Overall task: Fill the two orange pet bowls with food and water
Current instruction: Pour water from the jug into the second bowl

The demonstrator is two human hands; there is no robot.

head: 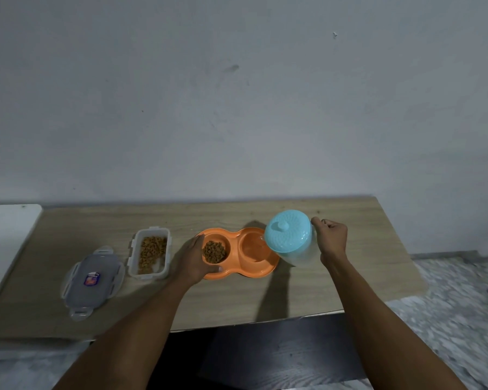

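On the table [237, 302], left to right: lid [92, 280], food container [150, 253], twin bowl [234, 235]; jug [289, 235] at the bowl's right

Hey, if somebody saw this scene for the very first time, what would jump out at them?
The orange double bowl in the middle of the table catches the eye first, with brown kibble in its left cup. Next is the blue-topped jug, tilted over the right cup by the right hand while the left hand holds the bowl's left end. Further left sit an open container of kibble and its clear lid.
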